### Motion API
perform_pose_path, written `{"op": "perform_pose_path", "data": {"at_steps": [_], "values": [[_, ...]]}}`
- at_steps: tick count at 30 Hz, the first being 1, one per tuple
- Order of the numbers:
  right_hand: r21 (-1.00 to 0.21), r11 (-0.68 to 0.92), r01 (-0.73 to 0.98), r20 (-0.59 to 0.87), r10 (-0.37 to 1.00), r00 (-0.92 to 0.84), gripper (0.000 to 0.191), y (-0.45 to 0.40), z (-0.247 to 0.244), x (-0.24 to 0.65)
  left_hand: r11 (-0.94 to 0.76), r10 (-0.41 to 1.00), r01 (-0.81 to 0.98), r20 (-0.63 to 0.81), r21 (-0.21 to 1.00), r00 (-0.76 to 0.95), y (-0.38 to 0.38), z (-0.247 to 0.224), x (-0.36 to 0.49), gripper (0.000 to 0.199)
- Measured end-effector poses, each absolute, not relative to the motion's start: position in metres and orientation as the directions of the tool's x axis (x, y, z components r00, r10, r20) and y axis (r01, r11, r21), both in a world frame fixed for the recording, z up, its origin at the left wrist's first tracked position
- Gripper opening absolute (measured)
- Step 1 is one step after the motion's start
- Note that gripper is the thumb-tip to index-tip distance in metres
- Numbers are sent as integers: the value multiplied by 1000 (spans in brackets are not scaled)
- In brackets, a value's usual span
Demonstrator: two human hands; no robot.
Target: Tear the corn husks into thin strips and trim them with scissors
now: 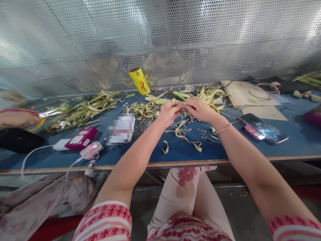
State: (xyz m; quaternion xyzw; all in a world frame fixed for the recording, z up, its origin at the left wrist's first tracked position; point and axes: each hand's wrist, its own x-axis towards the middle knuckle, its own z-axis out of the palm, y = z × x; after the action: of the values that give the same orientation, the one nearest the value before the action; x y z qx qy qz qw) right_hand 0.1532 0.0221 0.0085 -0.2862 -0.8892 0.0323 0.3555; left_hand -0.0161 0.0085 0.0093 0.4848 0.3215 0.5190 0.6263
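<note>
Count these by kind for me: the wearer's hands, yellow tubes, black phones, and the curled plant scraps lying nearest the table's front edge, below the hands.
Wearer's hands: 2 (left hand, right hand)
Yellow tube: 1
Black phone: 1
Curled plant scraps: 2 (left scrap, right scrap)
Total: 6

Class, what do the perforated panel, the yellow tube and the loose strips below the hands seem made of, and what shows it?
Perforated panel: probably metal, with a silvery sheen and bright streaks. Yellow tube: likely cardboard, brown inside at the open end; outside printed, perhaps glossy. Loose strips: apparently plant matter, pale, matt and curled.
</note>
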Motion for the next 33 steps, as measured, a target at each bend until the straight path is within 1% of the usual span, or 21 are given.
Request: {"op": "perform_pose_path", "data": {"at_steps": [7,13,17,22,26,30,33], "values": [[-213,842,495,597,514,-616,23,20,10,154,69,979,-433,22,899,201,9,7,-9,21],[-199,842,501,594,510,-622,22,21,10,154,90,985,-513,-1,854,171,5,9,-4,26],[-194,841,505,586,512,-628,20,21,10,155,114,987,-549,-31,828,158,3,10,-2,25],[-195,831,521,598,521,-609,20,22,8,155,116,986,-542,-33,832,161,2,9,-1,25],[-215,830,515,606,527,-596,20,22,8,155,92,986,-545,1,833,168,5,8,-4,23],[-199,839,507,606,512,-609,20,22,8,155,101,969,-481,24,871,245,9,8,-11,14],[-183,843,505,601,503,-621,21,20,9,155,108,967,-426,5,898,256,11,9,-15,12]]}}
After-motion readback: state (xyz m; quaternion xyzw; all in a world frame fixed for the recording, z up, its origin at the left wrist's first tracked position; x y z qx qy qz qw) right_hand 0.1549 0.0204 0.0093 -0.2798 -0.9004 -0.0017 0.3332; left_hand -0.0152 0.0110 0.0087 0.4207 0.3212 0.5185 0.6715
